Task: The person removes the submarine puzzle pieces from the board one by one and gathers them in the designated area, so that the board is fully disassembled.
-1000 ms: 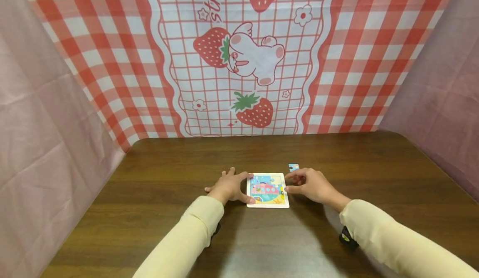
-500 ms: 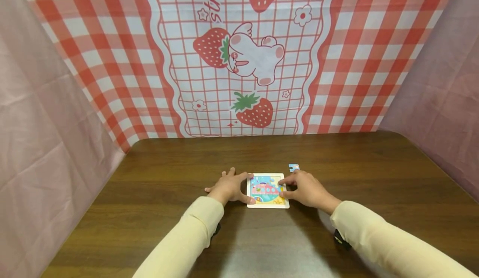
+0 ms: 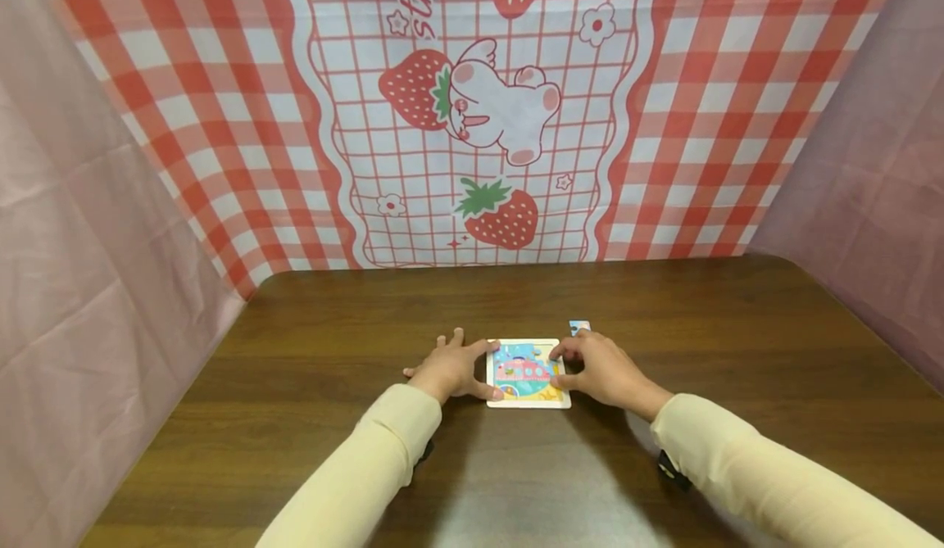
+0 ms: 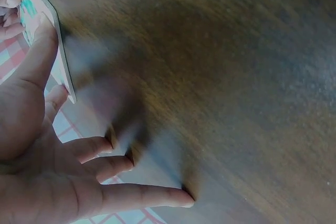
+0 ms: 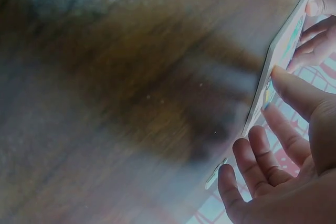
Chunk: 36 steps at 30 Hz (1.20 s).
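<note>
A square jigsaw puzzle in a white frame lies flat on the table, showing a pink and teal submarine picture. My left hand rests at its left side, thumb and index finger on the frame's left edge, the other fingers spread on the wood. At the puzzle's right side my right hand pinches a small puzzle piece between thumb and index finger, low over the picture. Those fingers mostly hide the piece. In the right wrist view the thumb lies at the frame's edge.
A loose blue puzzle piece lies just behind my right hand, beyond the frame's far right corner. The brown wooden table ends at a red-and-white checked strawberry cloth. Pink cloth hangs at both sides.
My right hand has moved left, from beside the frame's right edge onto the puzzle with the piece, and then stays there. My left hand keeps its place.
</note>
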Available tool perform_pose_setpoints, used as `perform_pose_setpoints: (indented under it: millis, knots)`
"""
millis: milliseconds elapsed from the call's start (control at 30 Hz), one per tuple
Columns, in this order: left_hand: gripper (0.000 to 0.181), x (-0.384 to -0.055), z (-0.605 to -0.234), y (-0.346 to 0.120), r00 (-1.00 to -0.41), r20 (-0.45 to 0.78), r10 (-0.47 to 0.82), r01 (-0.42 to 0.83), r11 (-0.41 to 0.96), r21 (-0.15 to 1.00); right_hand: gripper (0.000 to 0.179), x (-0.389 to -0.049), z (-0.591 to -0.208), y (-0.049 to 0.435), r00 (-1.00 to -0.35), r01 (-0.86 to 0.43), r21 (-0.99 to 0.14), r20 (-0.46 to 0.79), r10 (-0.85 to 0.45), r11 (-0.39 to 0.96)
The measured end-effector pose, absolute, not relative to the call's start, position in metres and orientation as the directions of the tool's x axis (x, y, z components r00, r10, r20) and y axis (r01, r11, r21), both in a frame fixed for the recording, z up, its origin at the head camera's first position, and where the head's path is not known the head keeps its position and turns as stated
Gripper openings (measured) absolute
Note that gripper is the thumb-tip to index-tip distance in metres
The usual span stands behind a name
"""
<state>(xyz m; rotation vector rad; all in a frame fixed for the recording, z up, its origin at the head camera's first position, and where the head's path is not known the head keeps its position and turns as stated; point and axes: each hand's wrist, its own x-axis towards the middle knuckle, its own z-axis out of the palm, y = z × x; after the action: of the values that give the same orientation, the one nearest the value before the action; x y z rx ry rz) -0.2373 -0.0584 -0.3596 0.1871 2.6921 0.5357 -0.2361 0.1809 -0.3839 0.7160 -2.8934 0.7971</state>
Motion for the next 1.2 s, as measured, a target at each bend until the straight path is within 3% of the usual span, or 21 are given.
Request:
perform_pose_setpoints:
  millis: [233, 533, 933, 1200]
  knots:
    - [0.081, -0.237, -0.358, -0.059, -0.917, -0.339, 0.210, 0.071, 0.923, 0.379, 0.032, -0.237, -0.383, 0.179, -0.892, -0.449, -0.473, 0.193, -0.408, 0.758]
    - [0.082, -0.238, -0.358, -0.059, -0.914, -0.346, 0.210, 0.073, 0.927, 0.369, 0.031, -0.237, -0.380, 0.180, -0.885, -0.465, -0.363, 0.194, -0.422, 0.807]
    - [0.081, -0.238, -0.357, -0.057, -0.908, -0.372, 0.194, 0.045, 0.927, 0.373, 0.024, -0.249, -0.377, 0.192, -0.860, -0.491, -0.486, 0.136, -0.492, 0.723]
    - [0.082, -0.239, -0.356, -0.058, -0.907, -0.374, 0.193, 0.044, 0.927, 0.371, 0.031, -0.254, -0.379, 0.199, -0.856, -0.470, -0.527, 0.077, -0.511, 0.708]
